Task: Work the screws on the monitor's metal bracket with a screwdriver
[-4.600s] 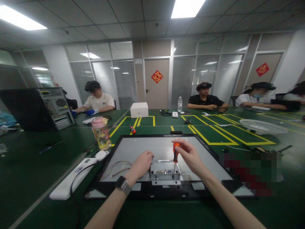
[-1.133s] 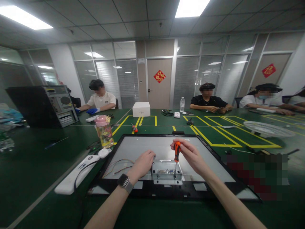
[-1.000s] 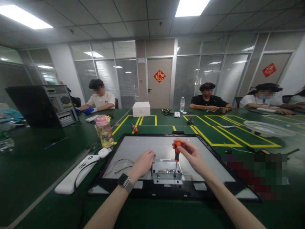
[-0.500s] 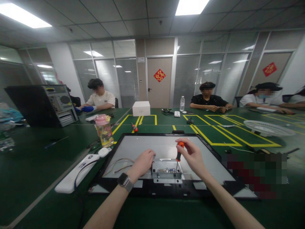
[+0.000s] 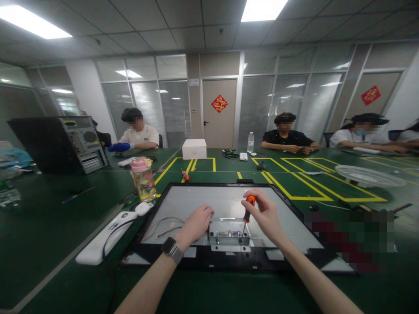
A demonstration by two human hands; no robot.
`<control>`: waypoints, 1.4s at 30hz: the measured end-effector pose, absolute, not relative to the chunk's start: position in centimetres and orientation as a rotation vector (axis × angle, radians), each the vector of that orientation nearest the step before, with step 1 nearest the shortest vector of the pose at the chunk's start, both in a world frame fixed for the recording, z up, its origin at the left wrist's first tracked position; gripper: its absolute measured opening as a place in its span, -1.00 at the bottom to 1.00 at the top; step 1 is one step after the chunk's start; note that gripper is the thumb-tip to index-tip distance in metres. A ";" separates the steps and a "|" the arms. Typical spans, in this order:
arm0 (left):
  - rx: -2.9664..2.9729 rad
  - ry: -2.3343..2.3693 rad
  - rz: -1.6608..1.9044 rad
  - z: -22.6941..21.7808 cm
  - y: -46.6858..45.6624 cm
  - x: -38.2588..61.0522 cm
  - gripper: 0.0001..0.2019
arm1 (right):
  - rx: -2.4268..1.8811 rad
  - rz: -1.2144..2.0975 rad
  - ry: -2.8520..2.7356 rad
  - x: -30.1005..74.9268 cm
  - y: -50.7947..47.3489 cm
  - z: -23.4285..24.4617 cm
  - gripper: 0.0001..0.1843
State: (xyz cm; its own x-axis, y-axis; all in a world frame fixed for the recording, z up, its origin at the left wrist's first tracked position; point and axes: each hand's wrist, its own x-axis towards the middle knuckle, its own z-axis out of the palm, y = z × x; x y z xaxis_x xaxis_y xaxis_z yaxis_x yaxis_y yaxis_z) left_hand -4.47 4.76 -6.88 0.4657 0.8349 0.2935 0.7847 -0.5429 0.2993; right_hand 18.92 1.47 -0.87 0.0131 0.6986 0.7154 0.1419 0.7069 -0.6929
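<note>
Ceiling lights are shining over a green table (image 5: 65, 224), where I'm working on a flat panel (image 5: 183, 200); I'm taking twelve o'clock as straight ahead. A metal bracket (image 5: 214, 226) is sitting toward the panel's six o'clock, a row of ports (image 5: 229, 234) running along its near face. My right hand (image 5: 263, 211), at two o'clock, is pinching a screwdriver (image 5: 249, 206) between thumb and fingers, and its tip is reaching down by the bracket's four o'clock end. My left hand (image 5: 196, 224) is resting with fingers curled at the bracket's ten o'clock corner; whether they're gripping it, I can't tell.

I'm judging this as partway along: the panel's back is lying exposed, loose wires (image 5: 163, 233) are trailing at nine o'clock, and the bracket is sitting in place. The fastening by the tip seems to be what's left, maybe its match at eight o'clock too; whether either is loose or tight isn't showing.

Compared with a second ago, the screwdriver's handle is leaning toward two o'clock instead of standing nearly upright, and my right hand is sitting slightly further over. My left hand is keeping its place.
</note>
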 end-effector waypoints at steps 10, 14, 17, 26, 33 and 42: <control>2.599 1.434 0.614 -7.1 5.0 -4.5 -0.67 | -0.685 0.658 -1.491 18.7 0.9 -0.1 -0.82; 2.609 1.429 0.603 -7.1 5.0 -4.5 -0.68 | -0.636 0.796 -1.483 18.8 1.3 -0.7 -0.74; 2.609 1.429 0.610 -7.1 5.0 -4.5 -0.68 | -0.587 0.851 -1.478 18.9 1.5 -0.8 -0.75; 2.603 1.433 0.614 -6.9 4.9 -4.5 -0.67 | -0.617 0.862 -1.359 19.0 1.9 -0.9 -0.82; 2.606 1.422 0.607 -6.5 4.6 -4.5 -0.67 | -0.581 1.057 -1.342 18.7 1.6 -0.9 -0.73; 2.613 1.425 0.607 -6.6 4.6 -4.5 -0.67 | -0.560 1.090 -1.366 18.6 1.2 -0.4 -0.75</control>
State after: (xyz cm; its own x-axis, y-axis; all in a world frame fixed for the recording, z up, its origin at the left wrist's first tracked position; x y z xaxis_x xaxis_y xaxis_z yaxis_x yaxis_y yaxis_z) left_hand -4.46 4.59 -6.62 0.4814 0.8257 0.2941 0.7842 -0.5556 0.2765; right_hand 18.55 1.19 -0.45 -0.1439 0.8598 0.4900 -0.2866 0.4377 -0.8522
